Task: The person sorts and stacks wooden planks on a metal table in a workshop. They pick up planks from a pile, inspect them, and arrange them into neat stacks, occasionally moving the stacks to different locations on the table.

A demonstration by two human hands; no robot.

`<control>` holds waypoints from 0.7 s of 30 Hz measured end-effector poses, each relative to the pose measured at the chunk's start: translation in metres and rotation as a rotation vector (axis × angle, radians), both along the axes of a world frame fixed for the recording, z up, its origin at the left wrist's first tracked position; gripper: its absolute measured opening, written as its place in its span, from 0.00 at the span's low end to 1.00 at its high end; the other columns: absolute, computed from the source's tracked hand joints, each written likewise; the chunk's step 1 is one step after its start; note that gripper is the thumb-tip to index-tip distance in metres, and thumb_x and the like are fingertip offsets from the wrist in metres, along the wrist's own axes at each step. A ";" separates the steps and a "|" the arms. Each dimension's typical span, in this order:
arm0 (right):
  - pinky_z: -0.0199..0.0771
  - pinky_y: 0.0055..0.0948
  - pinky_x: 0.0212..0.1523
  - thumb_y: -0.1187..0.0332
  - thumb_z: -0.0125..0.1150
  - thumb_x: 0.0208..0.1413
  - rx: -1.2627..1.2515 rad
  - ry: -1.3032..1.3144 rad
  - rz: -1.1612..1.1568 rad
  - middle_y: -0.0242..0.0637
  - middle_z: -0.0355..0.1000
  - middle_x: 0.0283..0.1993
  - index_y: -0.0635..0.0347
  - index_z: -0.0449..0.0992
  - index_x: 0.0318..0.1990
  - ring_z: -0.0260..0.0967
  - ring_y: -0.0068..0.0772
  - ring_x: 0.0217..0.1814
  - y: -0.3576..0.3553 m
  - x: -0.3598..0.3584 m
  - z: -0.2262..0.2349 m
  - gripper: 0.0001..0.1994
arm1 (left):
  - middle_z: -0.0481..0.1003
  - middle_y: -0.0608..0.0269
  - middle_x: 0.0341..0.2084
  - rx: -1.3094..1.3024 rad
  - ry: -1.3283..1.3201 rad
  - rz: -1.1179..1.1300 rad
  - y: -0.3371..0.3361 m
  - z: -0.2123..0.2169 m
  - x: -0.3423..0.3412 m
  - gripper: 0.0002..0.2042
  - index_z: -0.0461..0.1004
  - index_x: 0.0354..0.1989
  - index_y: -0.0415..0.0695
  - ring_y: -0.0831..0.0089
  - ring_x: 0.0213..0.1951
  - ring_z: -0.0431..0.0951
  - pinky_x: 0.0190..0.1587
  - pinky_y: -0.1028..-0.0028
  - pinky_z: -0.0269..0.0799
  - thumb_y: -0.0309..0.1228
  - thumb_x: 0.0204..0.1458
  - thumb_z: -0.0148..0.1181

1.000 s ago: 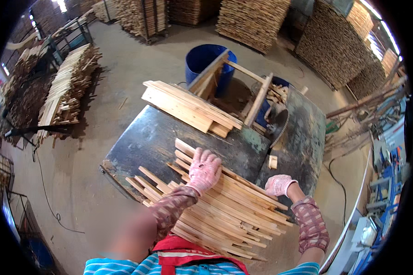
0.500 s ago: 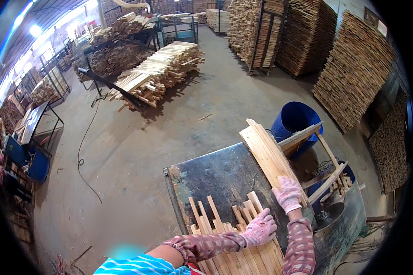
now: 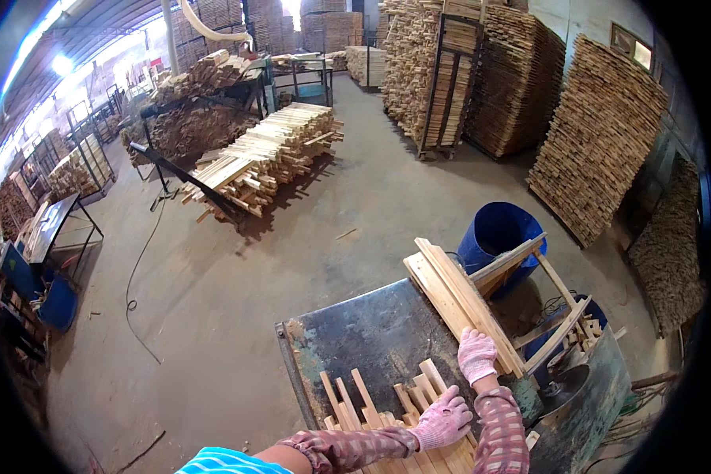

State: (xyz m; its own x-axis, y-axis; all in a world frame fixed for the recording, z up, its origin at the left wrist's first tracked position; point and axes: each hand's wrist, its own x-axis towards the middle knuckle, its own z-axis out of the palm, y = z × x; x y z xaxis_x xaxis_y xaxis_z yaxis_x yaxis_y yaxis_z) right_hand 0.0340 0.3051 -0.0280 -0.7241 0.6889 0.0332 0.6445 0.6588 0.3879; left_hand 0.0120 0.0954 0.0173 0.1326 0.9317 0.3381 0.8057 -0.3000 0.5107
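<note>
My left hand (image 3: 442,419), in a pink work glove, lies over the ends of several wooden strips (image 3: 363,403) side by side on the dark metal table (image 3: 355,324). Its fingers bend down onto them, with the fingertips partly hidden. Farther up and to the right, my right hand (image 3: 477,355), in a matching glove, is closed at the near left edge of a small stack of longer wooden boards (image 3: 458,292). These boards slant across the table's right side, their far ends past its edge. Just right of them, a round saw blade (image 3: 566,385) stands in the tabletop.
A wooden frame (image 3: 565,272) edges the table by the blade. Beyond it stands a blue barrel (image 3: 490,237); another blue container (image 3: 541,344) holds offcuts. A pile of planks (image 3: 268,154) lies ahead on the floor. Tall lumber stacks (image 3: 600,142) line the right. A cable (image 3: 132,304) runs along the floor.
The view has tilted up a little. My right hand's fingers, earlier stretched flat over the boards, are now curled at their left edge. My left hand stays on the strips.
</note>
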 end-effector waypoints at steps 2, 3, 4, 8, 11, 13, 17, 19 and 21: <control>0.79 0.40 0.41 0.66 0.53 0.61 0.003 0.069 0.039 0.38 0.76 0.41 0.57 0.72 0.50 0.78 0.37 0.41 -0.002 -0.007 0.011 0.12 | 0.74 0.61 0.29 -0.009 0.015 0.005 -0.002 0.001 -0.003 0.10 0.76 0.29 0.46 0.62 0.43 0.72 0.64 0.58 0.59 0.39 0.52 0.60; 0.80 0.40 0.39 0.66 0.54 0.60 0.002 0.096 0.051 0.38 0.77 0.40 0.57 0.73 0.47 0.79 0.37 0.41 -0.005 -0.005 0.015 0.10 | 0.74 0.61 0.29 -0.028 0.047 -0.002 -0.002 0.000 -0.002 0.10 0.76 0.29 0.46 0.62 0.44 0.72 0.64 0.58 0.58 0.39 0.52 0.60; 0.81 0.41 0.38 0.66 0.54 0.60 -0.003 0.148 0.033 0.39 0.78 0.40 0.55 0.73 0.45 0.80 0.38 0.42 -0.011 -0.008 0.021 0.09 | 0.74 0.61 0.29 -0.050 0.079 -0.003 0.000 -0.003 -0.001 0.10 0.76 0.29 0.46 0.62 0.44 0.73 0.65 0.58 0.58 0.40 0.52 0.60; 0.79 0.41 0.48 0.62 0.53 0.62 -0.307 0.149 -0.180 0.43 0.79 0.43 0.54 0.75 0.52 0.80 0.43 0.48 -0.047 0.001 0.055 0.14 | 0.72 0.63 0.28 0.125 0.049 0.021 0.006 -0.020 -0.002 0.09 0.73 0.26 0.48 0.63 0.42 0.73 0.63 0.57 0.61 0.39 0.47 0.62; 0.78 0.39 0.53 0.61 0.55 0.62 -0.716 0.844 -0.056 0.45 0.80 0.46 0.58 0.80 0.49 0.78 0.46 0.53 -0.041 0.074 0.033 0.15 | 0.72 0.61 0.26 0.133 0.115 -0.020 0.009 -0.020 0.006 0.07 0.74 0.25 0.49 0.60 0.39 0.75 0.62 0.55 0.64 0.37 0.45 0.62; 0.76 0.39 0.55 0.62 0.55 0.62 -0.464 0.562 0.254 0.47 0.80 0.49 0.64 0.81 0.46 0.76 0.50 0.53 -0.033 0.124 0.006 0.15 | 0.73 0.58 0.26 0.167 0.053 -0.016 0.011 -0.027 0.010 0.07 0.74 0.24 0.50 0.56 0.38 0.76 0.64 0.51 0.64 0.37 0.46 0.62; 0.76 0.40 0.57 0.62 0.57 0.62 -0.830 0.747 -0.004 0.49 0.79 0.52 0.64 0.82 0.48 0.76 0.50 0.55 -0.063 0.198 0.031 0.16 | 0.73 0.60 0.25 0.193 0.033 0.010 0.012 -0.030 0.008 0.05 0.76 0.24 0.50 0.58 0.38 0.76 0.64 0.48 0.62 0.33 0.45 0.66; 0.76 0.39 0.57 0.65 0.56 0.61 -0.949 0.860 -0.053 0.48 0.79 0.52 0.62 0.82 0.50 0.77 0.48 0.55 -0.072 0.240 0.024 0.15 | 0.74 0.61 0.25 0.221 0.071 0.021 0.012 -0.028 0.006 0.06 0.77 0.24 0.49 0.59 0.36 0.75 0.63 0.51 0.62 0.34 0.46 0.66; 0.77 0.36 0.57 0.69 0.53 0.60 -0.752 0.710 -0.063 0.45 0.80 0.51 0.62 0.82 0.51 0.77 0.45 0.54 -0.081 0.300 -0.017 0.15 | 0.77 0.62 0.25 0.150 0.063 -0.059 0.015 -0.019 0.021 0.05 0.79 0.26 0.49 0.60 0.38 0.76 0.59 0.55 0.62 0.35 0.49 0.66</control>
State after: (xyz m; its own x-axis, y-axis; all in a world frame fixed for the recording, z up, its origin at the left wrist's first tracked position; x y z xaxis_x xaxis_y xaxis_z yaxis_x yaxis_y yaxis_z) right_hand 0.3344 0.2239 -0.0445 -0.6678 0.7441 -0.0155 0.6057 0.5312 -0.5925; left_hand 0.0334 0.1108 -0.0022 0.2109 0.8614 0.4620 0.8132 -0.4169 0.4061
